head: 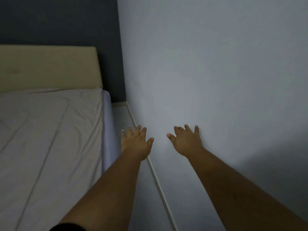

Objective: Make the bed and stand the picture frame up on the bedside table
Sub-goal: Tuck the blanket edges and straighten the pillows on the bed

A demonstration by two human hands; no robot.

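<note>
The bed (46, 139) fills the left side, covered by a wrinkled grey sheet with a few long creases. A beige padded headboard (48, 67) stands at its far end. My left hand (137, 140) is stretched out over the narrow floor gap beside the mattress, fingers spread, holding nothing. My right hand (186, 141) reaches out in front of the pale wall, fingers spread and empty as well. No pillow, blanket, picture frame or bedside table is in view.
A pale wall (216, 72) runs close along the right of the bed, with a white skirting board (160, 179) at its foot. A dark wall (58, 19) rises behind the headboard. The strip of floor (121, 117) between mattress and wall is narrow.
</note>
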